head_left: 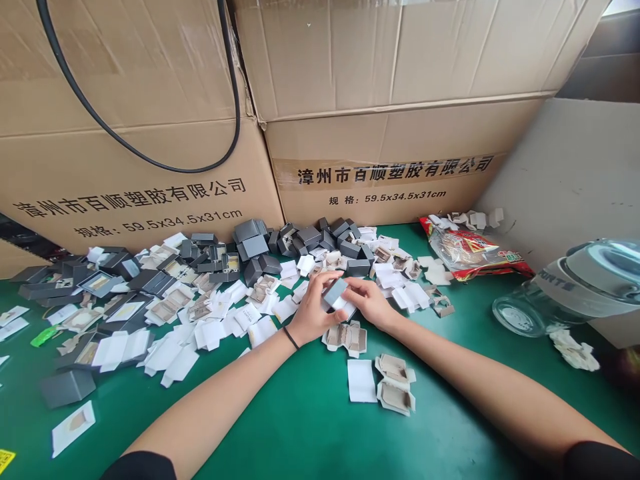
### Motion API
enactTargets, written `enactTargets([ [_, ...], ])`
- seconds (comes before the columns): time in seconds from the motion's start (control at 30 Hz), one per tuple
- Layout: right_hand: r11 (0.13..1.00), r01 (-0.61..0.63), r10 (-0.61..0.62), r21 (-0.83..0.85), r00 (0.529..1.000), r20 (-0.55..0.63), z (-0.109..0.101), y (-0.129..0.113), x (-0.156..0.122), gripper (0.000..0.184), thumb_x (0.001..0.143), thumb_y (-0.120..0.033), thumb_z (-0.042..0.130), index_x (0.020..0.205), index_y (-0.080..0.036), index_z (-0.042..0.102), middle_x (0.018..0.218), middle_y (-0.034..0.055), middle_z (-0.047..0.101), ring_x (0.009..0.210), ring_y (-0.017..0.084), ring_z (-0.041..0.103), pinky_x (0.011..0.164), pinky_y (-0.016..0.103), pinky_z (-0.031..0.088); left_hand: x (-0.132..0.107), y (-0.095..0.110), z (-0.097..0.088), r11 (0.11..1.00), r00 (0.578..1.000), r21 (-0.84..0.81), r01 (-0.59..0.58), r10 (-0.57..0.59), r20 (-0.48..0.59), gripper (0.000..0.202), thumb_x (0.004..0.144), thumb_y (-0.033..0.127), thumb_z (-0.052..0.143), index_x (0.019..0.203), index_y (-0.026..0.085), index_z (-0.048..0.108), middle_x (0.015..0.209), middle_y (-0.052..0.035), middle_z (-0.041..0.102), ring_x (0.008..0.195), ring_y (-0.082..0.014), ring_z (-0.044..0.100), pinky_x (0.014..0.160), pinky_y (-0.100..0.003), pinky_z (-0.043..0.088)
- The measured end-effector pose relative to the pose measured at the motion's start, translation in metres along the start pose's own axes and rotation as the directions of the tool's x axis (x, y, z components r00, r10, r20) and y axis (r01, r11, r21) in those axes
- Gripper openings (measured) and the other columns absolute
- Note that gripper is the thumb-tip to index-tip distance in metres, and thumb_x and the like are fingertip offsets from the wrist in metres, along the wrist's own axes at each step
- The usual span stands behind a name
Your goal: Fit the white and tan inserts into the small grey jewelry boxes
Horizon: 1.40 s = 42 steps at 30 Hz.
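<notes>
Both my hands meet over the green table near its middle. My left hand and my right hand are closed together on one small grey box, fingers wrapped round its sides. A flat white cardboard insert lies just below the hands. More white inserts lie nearer to me. A pile of small grey boxes sits just beyond the hands. A black band circles my left wrist.
Two large cardboard cartons with printed text stand along the table's back. A black cable hangs over the left carton. A red snack bag and a clear bottle lie at right. Scattered grey boxes and white inserts cover the left.
</notes>
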State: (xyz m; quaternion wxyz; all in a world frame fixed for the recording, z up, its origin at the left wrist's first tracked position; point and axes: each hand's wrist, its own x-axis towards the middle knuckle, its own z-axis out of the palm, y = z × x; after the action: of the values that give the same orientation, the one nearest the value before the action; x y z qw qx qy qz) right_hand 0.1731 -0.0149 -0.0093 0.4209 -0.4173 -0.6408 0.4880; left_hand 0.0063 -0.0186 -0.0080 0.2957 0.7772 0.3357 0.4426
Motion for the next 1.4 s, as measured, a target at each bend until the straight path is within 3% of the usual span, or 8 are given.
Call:
enactTargets([
  [0.13, 0.99, -0.002, 0.017, 0.144, 0.994, -0.107, 0.003, 0.005, 0.0, 0.031, 0.079, -0.044, 0.055, 0.089, -0.016, 0.062, 0.075, 0.0011, 0.059, 0.063, 0.013, 0.049, 0.055, 0.024, 0.038, 0.003, -0.001, 0.002, 0.977, 0.979, 0.065, 0.202, -0.202, -0.006, 0.049, 0.08, 0.05, 0.054, 0.116, 0.019, 0.044, 0.112, -0.0113, 0.056, 0.094, -0.0201, 0.058, 0.08, -0.032, 0.048],
  [0.27, 0.982, 0.011, 0.018, 0.191, 0.989, -0.148, 0.005, 0.007, 0.001, 0.033, 0.078, -0.046, 0.056, 0.097, -0.018, 0.059, 0.079, 0.0012, 0.061, 0.066, 0.014, 0.053, 0.056, 0.025, 0.043, 0.005, 0.001, 0.0, 0.957, 0.963, 0.122, 0.263, -0.269, 0.031, 0.03, 0.087, 0.044, 0.042, 0.103, 0.019, 0.05, 0.085, -0.0046, 0.062, 0.074, -0.0168, 0.058, 0.067, -0.028, 0.046],
  [0.47, 0.982, -0.007, 0.023, 0.191, 0.996, -0.084, 0.005, 0.006, 0.0, 0.034, 0.078, -0.048, 0.056, 0.098, -0.021, 0.056, 0.079, 0.0003, 0.058, 0.066, 0.013, 0.053, 0.053, 0.024, 0.047, 0.006, 0.0, -0.003, 0.957, 0.958, -0.038, 0.287, -0.287, 0.011, 0.027, 0.086, 0.04, 0.045, 0.099, 0.018, 0.055, 0.087, -0.0046, 0.064, 0.079, -0.0176, 0.059, 0.07, -0.027, 0.047],
  [0.73, 1.0, 0.0, 0.002, 0.031, 0.997, -0.072, 0.005, 0.003, -0.002, 0.036, 0.083, -0.053, 0.047, 0.098, -0.021, 0.055, 0.067, -0.0024, 0.052, 0.051, 0.009, 0.042, 0.046, 0.022, 0.037, 0.009, -0.008, -0.003, 0.914, 0.93, -0.173, 0.366, -0.368, 0.021, 0.029, 0.083, 0.039, 0.048, 0.094, 0.014, 0.059, 0.077, -0.004, 0.062, 0.071, -0.0158, 0.058, 0.064, -0.027, 0.048],
  [0.97, 1.0, -0.017, 0.012, -0.024, 0.985, -0.17, 0.005, 0.005, -0.001, 0.028, 0.081, -0.047, 0.051, 0.082, -0.019, 0.052, 0.062, -0.0035, 0.047, 0.053, 0.01, 0.038, 0.047, 0.021, 0.03, 0.008, -0.003, 0.001, 0.937, 0.937, -0.018, 0.349, -0.349, 0.005, 0.026, 0.084, 0.035, 0.046, 0.095, 0.016, 0.059, 0.077, -0.0038, 0.064, 0.07, -0.0167, 0.06, 0.064, -0.028, 0.048],
  [1.2, 0.975, -0.029, -0.009, -0.218, 0.985, -0.171, 0.005, -0.003, -0.001, 0.023, 0.075, -0.036, 0.053, 0.063, -0.019, 0.046, 0.052, -0.0054, 0.039, 0.051, 0.009, 0.034, 0.049, 0.022, 0.027, 0.004, 0.001, 0.0, 0.972, 0.97, 0.028, 0.232, -0.229, -0.083, 0.036, 0.073, 0.026, 0.062, 0.108, 0.02, 0.054, 0.107, -0.0075, 0.063, 0.093, -0.0199, 0.062, 0.078, -0.029, 0.05],
  [1.3, 0.942, 0.001, -0.044, -0.335, 0.992, -0.12, 0.007, -0.004, -0.002, 0.021, 0.077, -0.035, 0.052, 0.064, -0.019, 0.047, 0.051, -0.0056, 0.038, 0.05, 0.01, 0.036, 0.049, 0.022, 0.028, 0.004, 0.001, -0.003, 0.981, 0.981, 0.087, 0.171, -0.161, -0.109, 0.021, 0.078, 0.028, 0.058, 0.098, 0.02, 0.06, 0.1, -0.0062, 0.065, 0.095, -0.0209, 0.061, 0.086, -0.034, 0.048],
  [1.4, 0.901, 0.061, -0.124, -0.43, 0.985, -0.121, 0.008, -0.004, -0.005, 0.015, 0.081, -0.033, 0.048, 0.08, -0.02, 0.054, 0.06, -0.0027, 0.049, 0.053, 0.012, 0.043, 0.051, 0.024, 0.034, 0.005, 0.0, -0.003, 0.981, 0.98, 0.094, 0.167, -0.155, -0.125, 0.017, 0.08, 0.025, 0.056, 0.095, 0.021, 0.062, 0.099, -0.005, 0.066, 0.095, -0.0203, 0.061, 0.087, -0.034, 0.047],
])
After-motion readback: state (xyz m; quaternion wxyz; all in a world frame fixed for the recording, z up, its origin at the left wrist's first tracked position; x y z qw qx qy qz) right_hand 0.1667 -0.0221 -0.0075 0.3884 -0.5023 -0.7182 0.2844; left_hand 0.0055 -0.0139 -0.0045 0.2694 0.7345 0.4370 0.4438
